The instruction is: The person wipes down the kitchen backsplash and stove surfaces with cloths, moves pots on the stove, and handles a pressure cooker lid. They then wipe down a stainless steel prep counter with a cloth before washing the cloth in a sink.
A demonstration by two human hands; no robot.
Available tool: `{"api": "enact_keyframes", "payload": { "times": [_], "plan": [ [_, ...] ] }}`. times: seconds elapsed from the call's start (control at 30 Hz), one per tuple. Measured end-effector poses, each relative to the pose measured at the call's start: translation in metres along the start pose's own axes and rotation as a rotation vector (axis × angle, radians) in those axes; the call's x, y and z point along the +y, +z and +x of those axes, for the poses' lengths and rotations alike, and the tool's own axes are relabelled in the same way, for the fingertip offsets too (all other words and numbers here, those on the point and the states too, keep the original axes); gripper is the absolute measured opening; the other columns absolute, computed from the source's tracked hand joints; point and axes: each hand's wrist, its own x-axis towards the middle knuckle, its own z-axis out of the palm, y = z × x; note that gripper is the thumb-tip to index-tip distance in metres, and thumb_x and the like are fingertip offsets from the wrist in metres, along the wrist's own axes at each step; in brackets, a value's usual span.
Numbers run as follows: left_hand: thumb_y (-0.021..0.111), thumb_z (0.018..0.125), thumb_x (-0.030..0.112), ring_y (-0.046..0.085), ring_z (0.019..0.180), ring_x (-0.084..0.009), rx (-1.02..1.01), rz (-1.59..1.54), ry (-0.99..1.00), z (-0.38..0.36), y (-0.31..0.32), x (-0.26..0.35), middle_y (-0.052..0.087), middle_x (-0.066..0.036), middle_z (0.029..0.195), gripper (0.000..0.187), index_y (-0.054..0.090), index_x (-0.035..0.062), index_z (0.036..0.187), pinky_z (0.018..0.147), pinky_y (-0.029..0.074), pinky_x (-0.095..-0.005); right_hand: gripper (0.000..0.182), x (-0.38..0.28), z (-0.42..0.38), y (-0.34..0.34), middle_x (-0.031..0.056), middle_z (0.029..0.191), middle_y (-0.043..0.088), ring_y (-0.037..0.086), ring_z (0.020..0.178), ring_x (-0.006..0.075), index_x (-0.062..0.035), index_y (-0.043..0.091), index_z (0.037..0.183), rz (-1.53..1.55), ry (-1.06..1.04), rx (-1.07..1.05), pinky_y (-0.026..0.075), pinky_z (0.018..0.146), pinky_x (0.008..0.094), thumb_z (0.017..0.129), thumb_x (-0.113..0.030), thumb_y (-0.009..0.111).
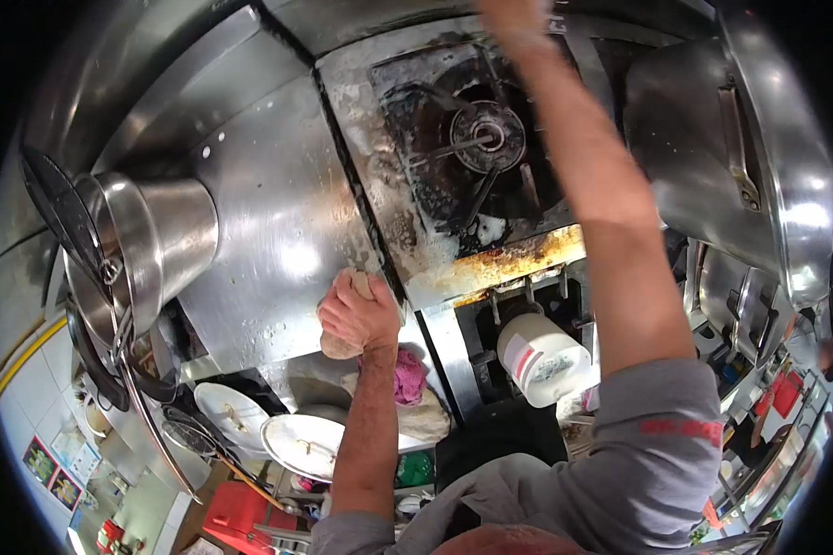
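Note:
My left hand (356,310) presses on the steel countertop (264,213), its fingers closed around a beige, wadded cloth (341,348). It rests near the counter's front edge, left of the dark seam beside the stove. My right arm stretches over the gas burner (488,137), and my right hand (516,20) is at the top edge of the view by the back panel. That hand is blurred and partly cut off, so its fingers do not show clearly. White suds and wet smears lie on the grimy stove top (379,139) around the burner.
A steel pot (171,231) with strainers hanging by it stands at the left. A large steel pot (694,139) stands to the right. Below the counter are white lids (304,444), a purple cloth (409,377) and a white tub (541,361). People work at far right.

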Motion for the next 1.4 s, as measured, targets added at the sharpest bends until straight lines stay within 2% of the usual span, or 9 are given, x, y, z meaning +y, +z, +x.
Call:
{"api": "enact_keyframes", "payload": {
  "times": [0.23, 0.43, 0.57, 0.73, 0.87, 0.93, 1.1, 1.17, 1.4],
  "plan": [
    [0.059, 0.079, 0.039, 0.048, 0.092, -0.0316, -0.006, -0.003, 0.020, 0.002, 0.000, 0.001, 0.051, -0.010, 0.099, 0.042, 0.053, 0.0103, 0.109, 0.080, 0.036, -0.0456, 0.036, 0.102, -0.079, -0.036, 0.0189, 0.101, 0.058, 0.051, 0.100, 0.0373, -0.0073, 0.062, 0.105, 0.069, 0.147, -0.706, 0.041, 0.090, 0.0433, 0.074, 0.002, 0.047],
    [0.060, 0.079, 0.038, 0.048, 0.096, -0.0325, -0.015, 0.026, -0.005, 0.001, 0.000, 0.004, 0.051, -0.011, 0.104, 0.041, 0.053, 0.0099, 0.108, 0.079, 0.036, -0.0463, 0.032, -0.140, 0.009, 0.013, 0.0149, 0.111, 0.061, 0.056, 0.107, 0.0346, -0.0097, 0.065, 0.108, 0.192, -0.193, -1.192, 0.041, 0.094, 0.0511, 0.078, -0.016, 0.054],
    [0.060, 0.079, 0.038, 0.047, 0.096, -0.0327, -0.018, 0.007, 0.008, 0.002, 0.001, 0.002, 0.051, -0.011, 0.103, 0.040, 0.053, 0.0093, 0.106, 0.080, 0.036, -0.0465, 0.029, -0.147, 0.015, 0.012, 0.0176, 0.106, 0.063, 0.060, 0.100, 0.0332, -0.0078, 0.066, 0.102, 0.444, 0.033, -1.157, 0.047, 0.089, 0.0429, 0.080, -0.019, 0.050],
    [0.060, 0.078, 0.035, 0.048, 0.094, -0.0311, -0.008, 0.024, 0.009, 0.002, 0.000, 0.005, 0.050, -0.009, 0.101, 0.039, 0.053, 0.0118, 0.108, 0.078, 0.036, -0.0453, 0.017, 0.146, -0.066, 0.013, 0.0191, 0.087, 0.063, 0.060, 0.083, 0.0358, -0.0028, 0.066, 0.088, 0.245, 0.019, -1.048, 0.047, 0.077, 0.0447, 0.076, -0.006, 0.055],
    [0.060, 0.079, 0.038, 0.047, 0.095, -0.0323, -0.034, 0.028, -0.021, 0.003, -0.001, 0.006, 0.051, -0.010, 0.103, 0.041, 0.052, 0.0109, 0.108, 0.079, 0.036, -0.0463, 0.025, -0.003, -0.029, 0.023, 0.0220, 0.109, 0.060, 0.058, 0.099, 0.0351, -0.0009, 0.066, 0.099, 0.194, -0.074, -1.208, 0.046, 0.085, 0.0426, 0.078, -0.007, 0.054],
    [0.060, 0.078, 0.038, 0.047, 0.095, -0.0321, -0.031, 0.026, -0.019, -0.001, -0.001, 0.006, 0.050, -0.010, 0.103, 0.041, 0.052, 0.0114, 0.109, 0.079, 0.036, -0.0463, 0.026, -0.054, -0.064, 0.064, 0.0226, 0.106, 0.061, 0.057, 0.100, 0.0356, 0.0003, 0.065, 0.098, 0.452, 0.116, -0.710, 0.046, 0.086, 0.0421, 0.076, -0.010, 0.057],
    [0.060, 0.078, 0.038, 0.047, 0.096, -0.0321, -0.028, 0.008, -0.015, 0.001, 0.000, 0.003, 0.049, -0.010, 0.103, 0.042, 0.052, 0.0124, 0.111, 0.080, 0.035, -0.0464, 0.029, -0.036, -0.021, 0.051, 0.0207, 0.106, 0.061, 0.058, 0.097, 0.0370, 0.0024, 0.064, 0.098, 0.324, -0.668, -0.979, 0.046, 0.084, 0.0435, 0.077, -0.017, 0.065],
    [0.059, 0.078, 0.039, 0.047, 0.093, -0.0312, -0.025, 0.020, -0.008, 0.000, -0.001, 0.001, 0.049, -0.009, 0.100, 0.041, 0.053, 0.0124, 0.109, 0.080, 0.035, -0.0460, 0.034, -0.050, -0.011, 0.032, 0.0221, 0.107, 0.059, 0.056, 0.099, 0.0377, 0.0064, 0.063, 0.097, 0.356, 0.077, -1.325, 0.044, 0.089, 0.0449, 0.079, -0.022, 0.066],
    [0.058, 0.077, 0.039, 0.049, 0.093, -0.0304, -0.010, 0.026, -0.029, -0.001, -0.003, 0.001, 0.052, -0.008, 0.099, 0.038, 0.054, 0.0145, 0.106, 0.079, 0.036, -0.0450, 0.018, -0.217, -0.029, -0.023, 0.0179, 0.106, 0.062, 0.063, 0.092, 0.0327, -0.0021, 0.068, 0.086, 0.374, -0.104, -1.135, 0.054, 0.073, 0.0417, 0.080, -0.011, 0.054]
  ]
}}
